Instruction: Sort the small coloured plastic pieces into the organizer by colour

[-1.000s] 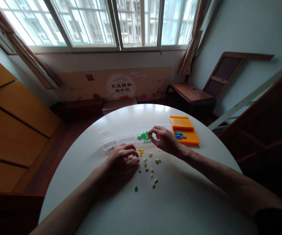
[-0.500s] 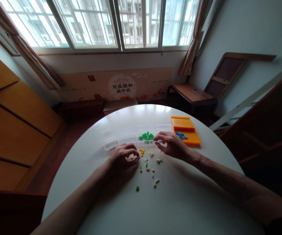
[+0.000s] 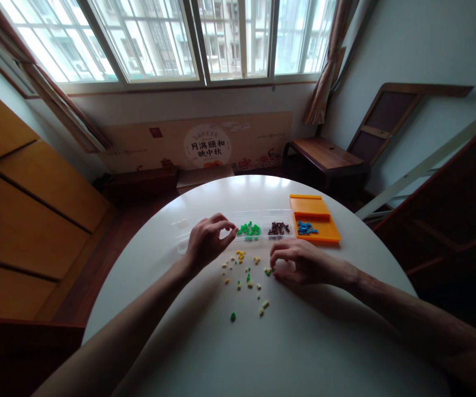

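My left hand [image 3: 211, 238] is over the left part of a clear plastic compartment tray [image 3: 226, 238]. Its thumb and forefinger are pinched together beside the bright green toy bricks [image 3: 249, 229]; whatever is between the tips is too small to make out. My right hand [image 3: 298, 262] reaches down to the tabletop, fingertips curled toward the thumb at a small cluster of green and pale yellow bricks [image 3: 268, 271]. Whether it grips one is hidden. Yellow bricks [image 3: 240, 255] and several cream bricks [image 3: 250, 285] lie scattered between the hands, with a dark green piece [image 3: 233, 317] nearest me.
Dark brown bricks [image 3: 278, 227] fill a right compartment of the clear tray. Beside it, an orange tray [image 3: 328, 236] holds blue bricks [image 3: 306, 228]. All stand on a round white table [image 3: 287, 342]. A wooden chair [image 3: 329, 153] is beyond its far right edge.
My left hand has risen from the loose bricks to the clear tray. My right hand has drawn back from the tray toward the loose bricks, uncovering the dark brown bricks.
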A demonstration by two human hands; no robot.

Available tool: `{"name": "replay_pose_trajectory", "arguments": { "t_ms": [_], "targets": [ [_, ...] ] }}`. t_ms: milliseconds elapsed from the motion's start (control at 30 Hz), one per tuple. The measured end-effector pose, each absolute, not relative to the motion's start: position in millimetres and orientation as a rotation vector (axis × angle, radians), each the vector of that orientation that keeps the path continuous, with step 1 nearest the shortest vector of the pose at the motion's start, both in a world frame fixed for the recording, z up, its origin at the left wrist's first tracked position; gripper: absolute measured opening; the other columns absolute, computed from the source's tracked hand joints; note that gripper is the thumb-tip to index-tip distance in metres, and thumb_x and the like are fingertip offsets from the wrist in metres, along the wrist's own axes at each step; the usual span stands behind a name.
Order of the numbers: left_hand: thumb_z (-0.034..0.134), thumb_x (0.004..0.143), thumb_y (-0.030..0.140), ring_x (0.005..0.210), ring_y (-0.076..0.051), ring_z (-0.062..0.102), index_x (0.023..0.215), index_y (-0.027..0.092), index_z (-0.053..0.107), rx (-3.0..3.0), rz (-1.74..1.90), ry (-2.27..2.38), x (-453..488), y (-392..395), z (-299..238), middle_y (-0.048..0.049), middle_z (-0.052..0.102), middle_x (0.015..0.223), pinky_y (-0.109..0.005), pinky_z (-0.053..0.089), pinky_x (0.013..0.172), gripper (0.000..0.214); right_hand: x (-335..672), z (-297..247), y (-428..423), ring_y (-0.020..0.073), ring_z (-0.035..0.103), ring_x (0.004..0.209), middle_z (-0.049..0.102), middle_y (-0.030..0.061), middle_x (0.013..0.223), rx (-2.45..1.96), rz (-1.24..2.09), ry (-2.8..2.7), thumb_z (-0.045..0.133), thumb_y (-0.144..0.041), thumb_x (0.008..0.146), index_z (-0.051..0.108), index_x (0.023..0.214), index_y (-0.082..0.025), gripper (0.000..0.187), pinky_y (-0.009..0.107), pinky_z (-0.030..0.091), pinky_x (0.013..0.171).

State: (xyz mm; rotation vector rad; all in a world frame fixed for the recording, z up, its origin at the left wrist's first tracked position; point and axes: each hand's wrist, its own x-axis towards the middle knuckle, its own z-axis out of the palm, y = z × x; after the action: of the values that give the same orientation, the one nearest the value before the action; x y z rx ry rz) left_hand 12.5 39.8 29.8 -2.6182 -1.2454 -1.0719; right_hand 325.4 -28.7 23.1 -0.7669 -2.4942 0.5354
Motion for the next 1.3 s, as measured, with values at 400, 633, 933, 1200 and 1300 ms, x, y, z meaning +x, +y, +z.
{"name": "replay_pose_trajectory", "arguments": {
  "t_ms": [400,633,933,1200,1300],
  "targets": [
    [0.068,0.108,0.033,0.079,-0.017,0.071,0.097,0.024,0.083,-2.571,-0.91,-1.048,11,34,33,-0.0027,0.079,0.096,-0.034,0.05,0.079,0.021,322,14,-23,0.0166,0.071,0.09,0.077,0.0045,0.108,-0.73,0.587,-2.475,0.07,-0.025,0.106,0.076,0.103,-0.023,0.007,0.03,0.055,0.082],
    [0.07,0.105,0.034,0.075,-0.015,0.069,0.095,0.024,0.081,-2.68,-0.935,-0.993,-6,9,23,-0.0012,0.079,0.095,-0.033,0.051,0.074,0.018,305,13,-1,0.0155,0.065,0.078,0.075,0.0042,0.096,-0.84,0.383,-2.261,0.067,-0.024,0.108,0.076,0.101,-0.021,0.011,0.029,0.052,0.075],
    [0.073,0.1,0.034,0.077,-0.016,0.07,0.092,0.025,0.08,-2.858,-1.013,-1.135,-12,-11,13,-0.0026,0.077,0.094,-0.032,0.054,0.076,0.015,265,6,36,0.014,0.061,0.069,0.079,0.005,0.102,-1.023,0.169,-2.04,0.068,-0.013,0.102,0.073,0.116,-0.02,0.017,0.029,0.05,0.073],
    [0.073,0.1,0.03,0.075,-0.014,0.068,0.093,0.028,0.082,-2.883,-0.942,-1.125,-11,-11,8,0.0001,0.078,0.094,-0.031,0.052,0.074,0.012,286,15,7,0.015,0.063,0.074,0.075,0.0041,0.097,-0.851,0.258,-2.282,0.068,-0.018,0.101,0.073,0.099,-0.021,0.006,0.029,0.052,0.074],
    [0.072,0.1,0.025,0.074,-0.014,0.068,0.092,0.028,0.082,-2.874,-0.931,-1.096,-11,-10,5,0.0006,0.078,0.094,-0.03,0.05,0.072,0.013,301,16,-10,0.0183,0.069,0.088,0.076,0.0054,0.105,-0.687,0.411,-2.412,0.069,-0.022,0.1,0.073,0.101,-0.022,0.004,0.032,0.056,0.081]
  ]
}}
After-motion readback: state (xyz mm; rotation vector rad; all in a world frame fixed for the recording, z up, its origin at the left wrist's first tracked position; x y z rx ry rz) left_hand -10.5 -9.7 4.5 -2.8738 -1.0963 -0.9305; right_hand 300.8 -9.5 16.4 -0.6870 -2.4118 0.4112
